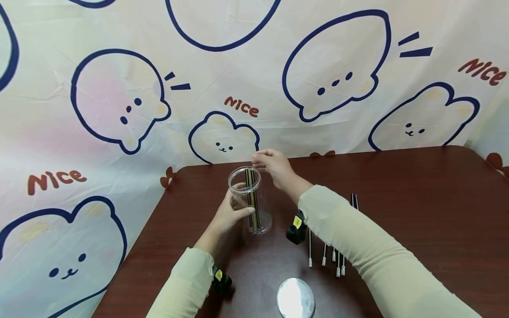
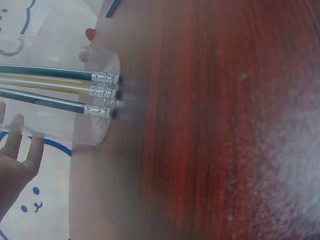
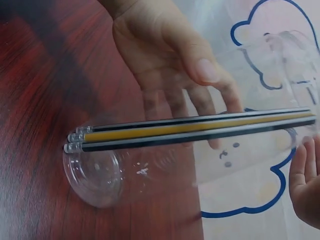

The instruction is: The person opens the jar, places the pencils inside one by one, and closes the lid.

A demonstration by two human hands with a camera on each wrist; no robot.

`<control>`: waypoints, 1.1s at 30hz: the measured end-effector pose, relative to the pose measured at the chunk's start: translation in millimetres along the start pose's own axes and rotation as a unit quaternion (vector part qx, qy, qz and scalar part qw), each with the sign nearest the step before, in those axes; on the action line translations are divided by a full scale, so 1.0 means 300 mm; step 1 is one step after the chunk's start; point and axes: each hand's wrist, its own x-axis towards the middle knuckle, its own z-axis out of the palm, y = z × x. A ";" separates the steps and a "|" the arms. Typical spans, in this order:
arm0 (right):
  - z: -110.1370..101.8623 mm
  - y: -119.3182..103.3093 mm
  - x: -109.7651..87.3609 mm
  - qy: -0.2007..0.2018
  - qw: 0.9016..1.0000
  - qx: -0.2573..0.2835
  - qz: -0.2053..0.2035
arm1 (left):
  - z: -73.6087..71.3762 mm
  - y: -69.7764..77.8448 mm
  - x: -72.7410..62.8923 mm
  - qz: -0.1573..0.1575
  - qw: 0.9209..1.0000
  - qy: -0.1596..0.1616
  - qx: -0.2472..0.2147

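A tall clear plastic jar [image 1: 264, 221] stands tilted over the table, and my left hand [image 1: 230, 212] grips its side with the thumb on the near face. Inside lean three pencils [image 3: 190, 127], two dark and one yellow, their metal-banded ends down at the jar's base. Just right of the jar's open rim is my right hand [image 1: 274, 167], its fingers loosely bent and nothing seen between them. Through the clear wall, the left hand's fingers [image 3: 202, 100] show curved behind the pencils.
Several dark pencils [image 1: 310, 251] lie on the brown table [image 1: 417, 212], partly hidden under the right sleeve. A round silver lid [image 1: 296, 298] lies near the front. Behind the table hangs a printed cloth [image 1: 222, 84] with cartoon bears.
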 end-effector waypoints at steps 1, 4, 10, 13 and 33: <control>-0.007 -0.007 -0.004 -0.001 1.000 0.004 0.004 | 0.000 0.002 0.000 -0.002 1.000 0.000 -0.002; -0.031 -0.026 -0.021 -0.004 1.000 0.012 0.016 | 0.001 0.007 0.000 0.001 1.000 -0.005 0.002; -0.098 -0.056 -0.067 0.001 0.999 0.020 0.038 | 0.002 0.007 -0.002 0.017 1.000 -0.010 0.009; -0.139 -0.067 -0.095 0.008 0.998 0.025 0.049 | 0.001 0.001 -0.001 0.021 1.000 -0.010 0.012; -0.456 -0.075 -0.293 0.002 0.997 -0.038 0.067 | 0.007 0.060 -0.027 -0.013 1.000 -0.010 0.007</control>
